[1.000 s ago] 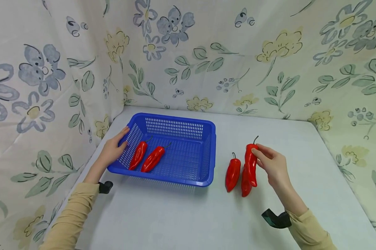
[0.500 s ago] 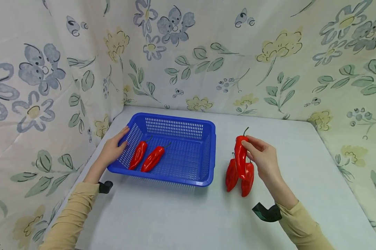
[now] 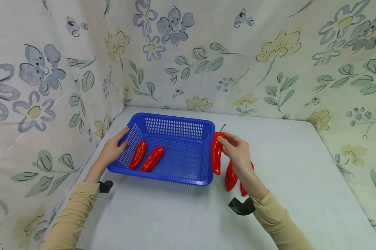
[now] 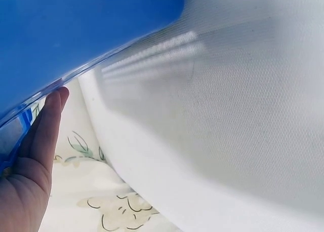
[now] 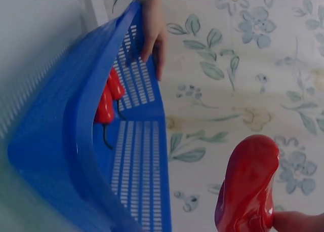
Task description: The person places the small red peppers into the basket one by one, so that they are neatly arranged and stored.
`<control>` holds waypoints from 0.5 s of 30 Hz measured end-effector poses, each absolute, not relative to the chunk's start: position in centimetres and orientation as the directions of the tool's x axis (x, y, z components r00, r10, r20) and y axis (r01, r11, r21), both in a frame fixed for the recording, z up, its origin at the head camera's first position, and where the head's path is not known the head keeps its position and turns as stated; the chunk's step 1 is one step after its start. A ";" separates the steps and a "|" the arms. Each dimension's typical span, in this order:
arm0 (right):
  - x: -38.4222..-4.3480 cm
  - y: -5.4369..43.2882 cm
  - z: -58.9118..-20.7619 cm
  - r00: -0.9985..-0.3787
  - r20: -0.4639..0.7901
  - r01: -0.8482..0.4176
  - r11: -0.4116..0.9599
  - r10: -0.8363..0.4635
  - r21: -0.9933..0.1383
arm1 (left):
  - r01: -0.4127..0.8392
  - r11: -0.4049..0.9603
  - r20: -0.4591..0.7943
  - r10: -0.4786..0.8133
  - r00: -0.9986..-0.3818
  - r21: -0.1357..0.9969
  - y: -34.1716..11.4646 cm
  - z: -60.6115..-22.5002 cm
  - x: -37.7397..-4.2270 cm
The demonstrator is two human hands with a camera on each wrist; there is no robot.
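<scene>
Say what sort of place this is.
Likely a small staged tabletop spot rather than a working kitchen: a white table, flowered cloth hung behind it and along its left, and a blue basket holding two red peppers.

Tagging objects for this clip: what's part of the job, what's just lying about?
Job:
- blue basket
- two peppers inside
- pepper in right hand
- two peppers on table
- both hands

Surroundings:
- white table
- floral cloth
- black wrist pieces
</scene>
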State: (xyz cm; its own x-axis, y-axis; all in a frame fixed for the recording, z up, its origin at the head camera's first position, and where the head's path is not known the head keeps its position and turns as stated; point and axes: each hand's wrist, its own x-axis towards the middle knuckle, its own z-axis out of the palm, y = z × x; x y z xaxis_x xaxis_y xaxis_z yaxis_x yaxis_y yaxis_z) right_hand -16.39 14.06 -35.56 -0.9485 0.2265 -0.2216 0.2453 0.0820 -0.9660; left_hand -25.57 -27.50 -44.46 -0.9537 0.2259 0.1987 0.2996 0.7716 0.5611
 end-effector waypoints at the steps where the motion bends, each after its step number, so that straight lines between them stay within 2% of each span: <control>1: -16.5 13.6 -35.7 -0.949 -0.221 0.242 0.071 0.226 -0.968 | 0.300 0.772 0.199 0.227 -0.953 0.561 -27.5 -44.5 -25.6; 9: -17.0 10.5 -36.6 -0.948 -0.211 0.218 0.004 0.240 -0.976 | 0.301 0.771 0.192 0.233 -0.953 0.560 -27.7 -44.7 -25.8; 15: -17.4 8.3 -37.1 -0.945 -0.196 0.205 0.004 0.262 -0.979 | 0.300 0.774 0.190 0.233 -0.954 0.557 -27.6 -44.5 -25.6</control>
